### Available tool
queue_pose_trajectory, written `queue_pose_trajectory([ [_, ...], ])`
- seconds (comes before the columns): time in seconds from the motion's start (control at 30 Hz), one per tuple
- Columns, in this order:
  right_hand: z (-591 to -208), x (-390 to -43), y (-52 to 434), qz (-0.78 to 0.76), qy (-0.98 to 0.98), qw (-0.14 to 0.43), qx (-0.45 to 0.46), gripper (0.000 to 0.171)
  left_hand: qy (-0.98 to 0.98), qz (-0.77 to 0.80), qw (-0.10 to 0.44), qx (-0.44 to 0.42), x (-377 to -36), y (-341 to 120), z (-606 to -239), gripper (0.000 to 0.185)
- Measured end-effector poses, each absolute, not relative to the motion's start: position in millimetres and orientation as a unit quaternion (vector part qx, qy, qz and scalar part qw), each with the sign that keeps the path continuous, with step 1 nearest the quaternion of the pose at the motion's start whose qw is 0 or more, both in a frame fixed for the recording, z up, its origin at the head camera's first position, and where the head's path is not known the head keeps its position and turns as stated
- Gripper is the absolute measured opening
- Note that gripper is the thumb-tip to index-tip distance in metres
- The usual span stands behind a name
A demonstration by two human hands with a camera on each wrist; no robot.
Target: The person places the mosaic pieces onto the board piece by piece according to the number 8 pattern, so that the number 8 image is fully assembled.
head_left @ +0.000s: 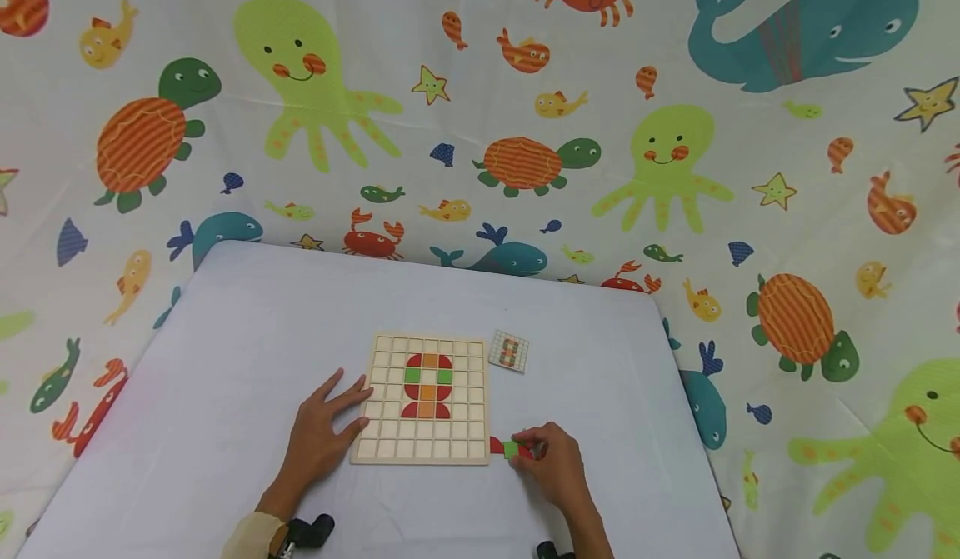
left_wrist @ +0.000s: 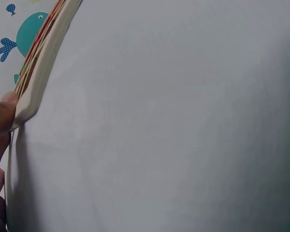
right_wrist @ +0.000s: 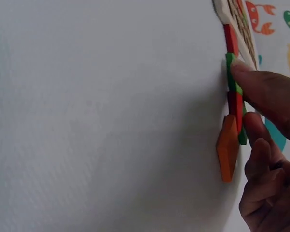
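A wooden grid board [head_left: 388, 438] lies on the white table [head_left: 247, 334], with red, green and orange tiles set in a figure at its middle. My left hand [head_left: 337, 416] lies flat with spread fingers against the board's left edge [left_wrist: 36, 82]; a fingertip [left_wrist: 1, 115] touches its corner. My right hand [head_left: 529, 446] is just right of the board's near corner, pinching a green tile [head_left: 512, 449] in a small cluster. In the right wrist view the index fingertip [right_wrist: 243, 72] presses the green tile [right_wrist: 230, 67], beside a red tile [right_wrist: 230, 38] and an orange tile [right_wrist: 227, 147].
A small pattern card [head_left: 509, 351] lies beyond the board's far right corner. A red piece [head_left: 496, 445] sits between the board and the green tile. A sea-animal cloth [head_left: 525, 126] hangs behind the table. The table edge runs close on the right.
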State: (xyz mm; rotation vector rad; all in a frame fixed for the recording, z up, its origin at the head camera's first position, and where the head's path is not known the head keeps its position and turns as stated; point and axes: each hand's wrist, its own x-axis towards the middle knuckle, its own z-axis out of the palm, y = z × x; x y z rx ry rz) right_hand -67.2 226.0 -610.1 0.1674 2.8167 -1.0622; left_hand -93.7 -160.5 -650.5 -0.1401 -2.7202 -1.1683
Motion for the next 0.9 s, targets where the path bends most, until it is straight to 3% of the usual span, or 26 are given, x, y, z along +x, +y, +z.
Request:
queue_pose_trajectory([
  [0.33,-611,-65,219,-0.35,0.934,0.045,0.06,0.034,-0.915,-0.39,0.093,-0.048,-94,-161,-652,0.051],
  [0.9,-606,-67,191,-0.492,0.867,0.039,0.065,0.015,-0.913,-0.395,0.091,-0.046,-94,-160,-649,0.051],
])
